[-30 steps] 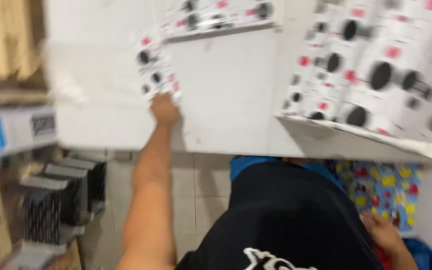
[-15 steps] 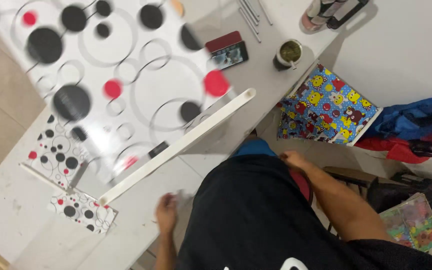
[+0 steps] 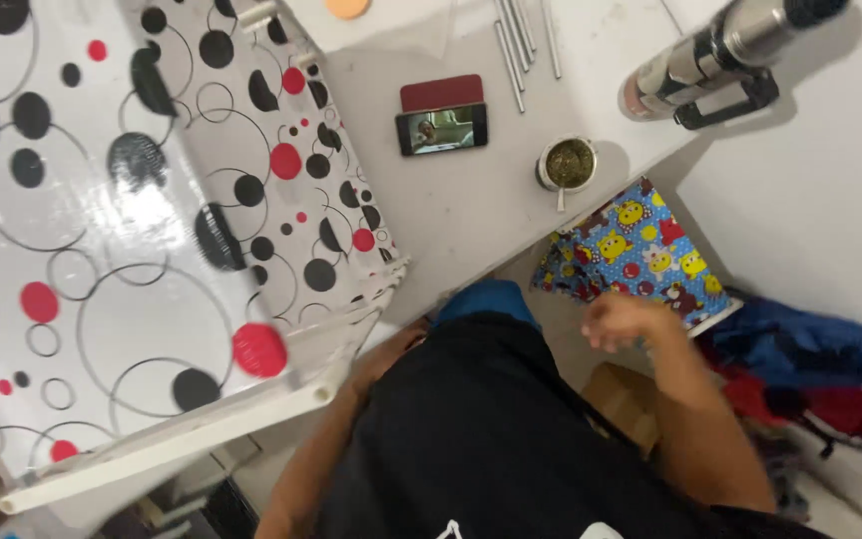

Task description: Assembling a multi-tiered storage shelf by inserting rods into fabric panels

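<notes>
1. The big spotted panel lay on the table, and its near end stuck out past the edge toward me.
2. Its long side ran from far left down to near right, so the corner pointed at my tummy.
3. My left hand was at that corner, maybe to steady it. I could not tell if my fingers gripped it.
4. My right hand hung in the air off the table, fingers curled loosely, holding nothing.
5. Farther off sat a phone, a cup, a flask and some rods.
</notes>
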